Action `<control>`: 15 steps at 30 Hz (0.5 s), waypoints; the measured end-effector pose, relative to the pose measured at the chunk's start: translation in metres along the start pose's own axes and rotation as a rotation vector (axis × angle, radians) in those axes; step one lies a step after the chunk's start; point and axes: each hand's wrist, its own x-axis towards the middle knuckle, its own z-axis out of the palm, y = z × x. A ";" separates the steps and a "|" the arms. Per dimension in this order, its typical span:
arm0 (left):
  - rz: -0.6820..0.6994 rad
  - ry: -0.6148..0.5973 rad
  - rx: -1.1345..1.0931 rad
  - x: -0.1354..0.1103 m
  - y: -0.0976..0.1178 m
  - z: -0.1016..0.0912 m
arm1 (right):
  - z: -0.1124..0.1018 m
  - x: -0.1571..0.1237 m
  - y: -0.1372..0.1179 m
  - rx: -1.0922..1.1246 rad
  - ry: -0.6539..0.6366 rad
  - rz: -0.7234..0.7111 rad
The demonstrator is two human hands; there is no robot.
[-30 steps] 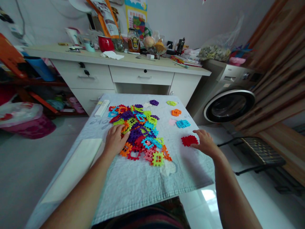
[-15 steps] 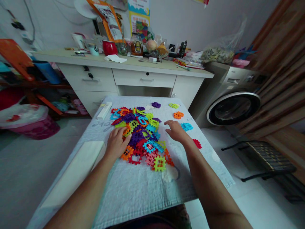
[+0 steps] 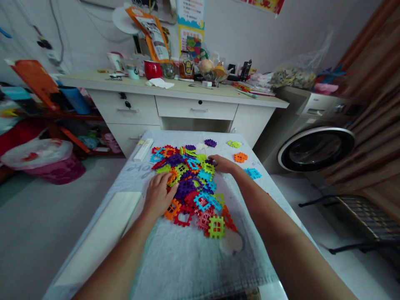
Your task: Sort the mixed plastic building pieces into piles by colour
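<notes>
My left hand lies at the left edge of a pile of coloured plastic pieces in the middle of the frame. Its thumb is spread away from the fingers, and the fingertips touch an orange piece. My right hand reaches in from the right to the upper right edge of the same pile, its fingertips beside a dark purple piece; whether they pinch it I cannot tell.

The pile is a jumble of red, orange, lime, blue and purple, and a lime window-shaped piece lies at its near end. Right of the pile, apart from one another, lie a purple piece, a lime piece, an orange piece and a blue piece, all on the pale cloth. A slim white box rests at the cloth's upper left.

As for writing, the wall poster at the upper centre carries lines of Chinese characters, too small for me to read surely. The orange pouch left of it is printed, but blurred. Below the poster, the jar wears a dark label whose lettering I cannot make out. At the right of the frame, the washing machine bears a small mark, also unreadable.
</notes>
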 end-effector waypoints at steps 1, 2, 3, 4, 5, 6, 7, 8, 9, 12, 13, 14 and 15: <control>-0.001 0.004 -0.003 0.000 0.000 0.000 | -0.003 0.003 0.002 -0.018 -0.015 -0.011; -0.001 0.008 -0.008 0.000 0.000 0.000 | -0.006 0.006 0.004 -0.038 -0.014 0.001; 0.000 0.010 -0.013 0.000 0.000 0.000 | -0.008 0.008 0.006 -0.056 0.003 0.032; 0.001 0.011 -0.018 0.000 0.000 0.000 | -0.010 0.010 0.008 -0.068 0.035 0.079; 0.001 0.009 -0.022 0.000 0.000 0.000 | -0.012 0.012 0.011 -0.071 0.081 0.131; -0.001 0.007 -0.025 0.000 0.000 0.000 | -0.013 0.014 0.012 -0.063 0.134 0.182; -0.004 0.005 -0.027 -0.001 0.000 -0.001 | -0.015 0.017 0.014 -0.049 0.191 0.229; -0.009 0.004 -0.026 -0.001 0.001 -0.001 | -0.015 0.020 0.015 -0.031 0.245 0.271; -0.014 0.002 -0.024 -0.001 0.001 -0.001 | -0.016 0.024 0.015 -0.015 0.293 0.307; -0.023 -0.002 -0.016 -0.001 0.001 -0.001 | -0.015 0.040 0.013 0.004 0.394 0.371; -0.023 -0.004 -0.016 -0.001 0.001 -0.001 | -0.014 0.046 0.012 0.005 0.419 0.380; -0.023 -0.005 -0.018 -0.001 0.001 -0.001 | -0.013 0.053 0.011 0.005 0.442 0.386; -0.025 -0.006 -0.022 -0.001 0.002 -0.002 | -0.012 0.060 0.010 0.007 0.466 0.392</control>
